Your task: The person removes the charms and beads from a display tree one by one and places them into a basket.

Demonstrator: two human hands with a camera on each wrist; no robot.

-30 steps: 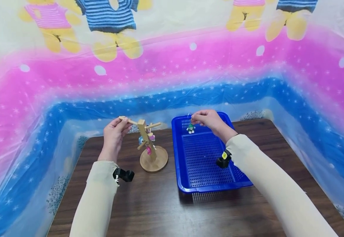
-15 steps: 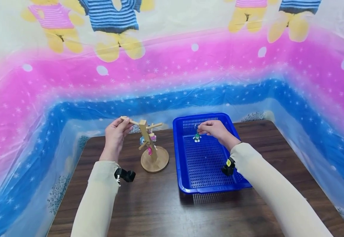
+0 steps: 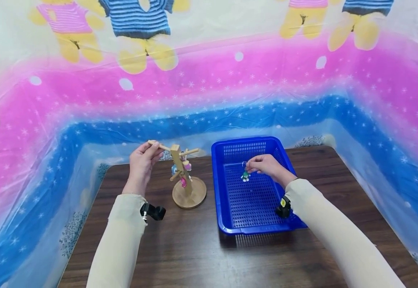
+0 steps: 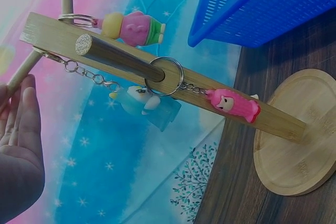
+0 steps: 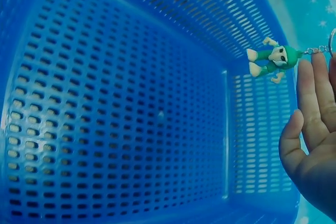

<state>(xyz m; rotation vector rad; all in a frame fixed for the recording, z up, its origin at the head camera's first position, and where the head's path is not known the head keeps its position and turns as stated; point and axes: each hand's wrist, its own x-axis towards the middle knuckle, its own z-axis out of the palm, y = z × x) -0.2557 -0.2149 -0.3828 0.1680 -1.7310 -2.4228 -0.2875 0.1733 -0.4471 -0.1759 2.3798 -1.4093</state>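
My left hand pinches the end of an upper peg on a wooden peg stand with a round base. Over the blue basket, my right hand holds a keychain with a green-and-white figure by its ring end; the figure dangles below the fingers. In the right wrist view the green figure hangs from a short chain at the fingertips. Three keychains hang on the stand in the left wrist view: a pink figure, a light blue bird-like figure and a yellow, pink and green figure.
The blue perforated basket stands on the dark wooden table, right of the peg stand. A printed pink and blue cloth hangs round the table's back and sides.
My right hand has moved right and toward me, lower over the basket, carrying the green keychain with it. The left hand keeps its hold on the peg.
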